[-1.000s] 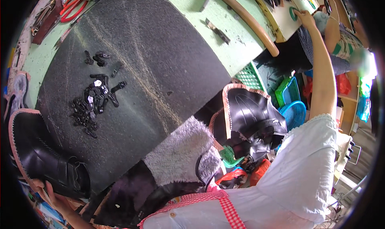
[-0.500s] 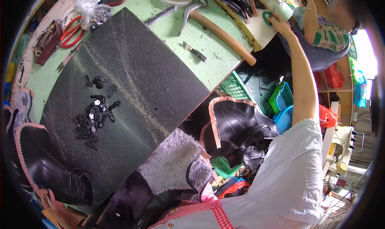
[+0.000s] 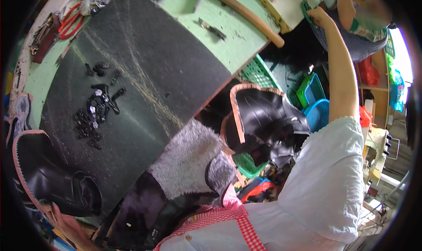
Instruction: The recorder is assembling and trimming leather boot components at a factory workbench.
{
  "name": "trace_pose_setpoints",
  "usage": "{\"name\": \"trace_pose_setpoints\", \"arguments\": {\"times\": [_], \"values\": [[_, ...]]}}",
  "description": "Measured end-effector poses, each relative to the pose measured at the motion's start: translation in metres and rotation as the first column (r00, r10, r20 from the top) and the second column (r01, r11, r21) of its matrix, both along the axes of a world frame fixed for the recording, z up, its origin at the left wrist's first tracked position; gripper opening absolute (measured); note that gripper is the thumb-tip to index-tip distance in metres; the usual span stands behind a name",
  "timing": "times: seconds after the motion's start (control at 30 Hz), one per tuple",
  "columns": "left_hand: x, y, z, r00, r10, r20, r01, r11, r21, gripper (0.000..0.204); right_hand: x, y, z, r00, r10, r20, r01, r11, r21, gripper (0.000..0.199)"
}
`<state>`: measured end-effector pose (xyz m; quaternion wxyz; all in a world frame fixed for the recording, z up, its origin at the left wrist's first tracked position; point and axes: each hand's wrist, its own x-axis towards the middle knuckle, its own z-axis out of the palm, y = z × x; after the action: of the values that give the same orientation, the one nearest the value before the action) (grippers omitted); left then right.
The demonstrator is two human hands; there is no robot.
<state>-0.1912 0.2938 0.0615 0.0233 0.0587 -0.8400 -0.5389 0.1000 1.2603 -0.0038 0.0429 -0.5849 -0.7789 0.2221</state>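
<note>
At the lower left, my left hand pinches the pink-trimmed edge of a black leather boot upper, which lies over the board's corner. My right arm stretches far out to the upper right. There my right hand is closed on a green loop-shaped thing beside a pale table edge; its full shape is hidden. Several black zipper pulls lie in a loose pile on the dark board. Grey fleece-lined pieces rest across my lap, next to more black boot uppers.
A wooden-handled hammer and a small blade-like tool lie on the green tabletop. Red-handled scissors sit at the far left. Green basket and blue basin stand below the table. Another person is at upper right.
The view has shifted, so the table items sit higher and the hammer head is out of view. My right hand has moved slightly up and right with the green loop. My left hand stays on the boot upper.
</note>
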Motion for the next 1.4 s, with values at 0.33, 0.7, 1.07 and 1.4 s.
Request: {"name": "trace_pose_setpoints", "arguments": {"times": [0.33,0.7,1.07,1.4], "values": [[-0.027,-0.038,0.008,0.920,-0.388,-0.055,0.381,0.919,-0.100,0.029,0.064,-0.165,0.012,0.987,0.090,-0.131,-0.056,0.969,0.239,0.040],[0.020,0.050,0.004,0.868,-0.473,-0.148,0.485,0.873,0.057,0.034,-0.056,-0.499,0.074,0.605,0.618,-0.502,-0.717,0.697,-0.008,0.024],[0.025,0.058,0.006,0.784,-0.621,-0.014,0.594,0.742,0.310,0.032,-0.122,-0.611,0.118,0.135,0.895,-0.426,-0.990,0.139,-0.021,0.050],[0.026,0.042,0.064,0.705,-0.709,-0.010,0.665,0.657,0.356,0.016,-0.144,-0.637,0.132,0.025,0.918,-0.397,-0.998,0.049,0.050,0.051]]}}
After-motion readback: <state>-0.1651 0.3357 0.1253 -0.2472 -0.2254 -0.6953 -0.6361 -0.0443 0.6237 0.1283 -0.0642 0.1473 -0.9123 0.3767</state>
